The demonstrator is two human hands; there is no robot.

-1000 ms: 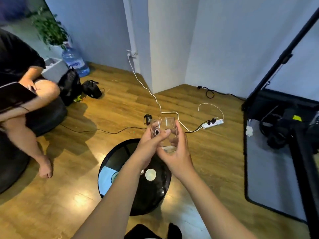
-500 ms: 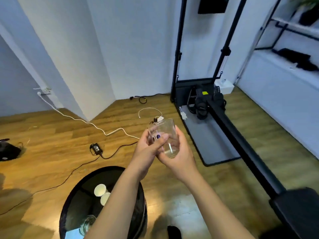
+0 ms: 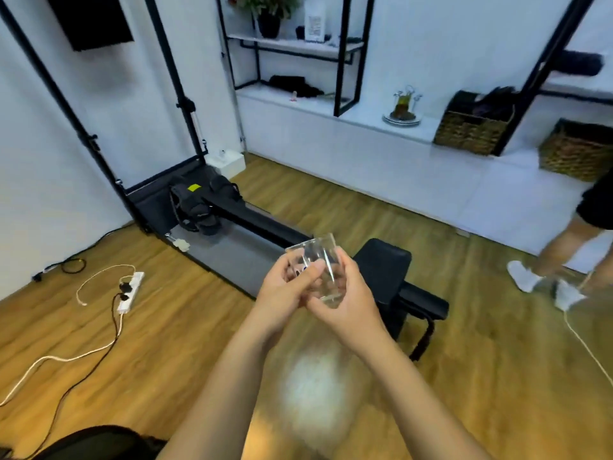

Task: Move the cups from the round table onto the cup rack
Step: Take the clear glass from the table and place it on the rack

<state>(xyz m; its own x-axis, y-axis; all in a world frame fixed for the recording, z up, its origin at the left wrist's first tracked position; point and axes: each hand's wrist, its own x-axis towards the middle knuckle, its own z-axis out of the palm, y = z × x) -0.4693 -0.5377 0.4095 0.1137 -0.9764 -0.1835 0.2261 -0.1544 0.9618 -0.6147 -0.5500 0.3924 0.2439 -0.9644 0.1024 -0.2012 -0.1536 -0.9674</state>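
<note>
I hold a clear glass cup in front of me at chest height, tilted a little, with both hands around it. My left hand wraps its left side, thumb across the front. My right hand cups its right side and base. On the white counter at the back right stands a small metal cup rack on a round tray, far from my hands. Only a dark curved edge of the round table shows at the bottom left.
A black bench and long black frame lie on the wooden floor just beyond my hands. A power strip with cables lies at left. Another person's legs stand at the right. Wicker baskets sit on the counter.
My view has swung to the right, away from the round table towards the counter and shelves. The cup stays in both hands in front of me.
</note>
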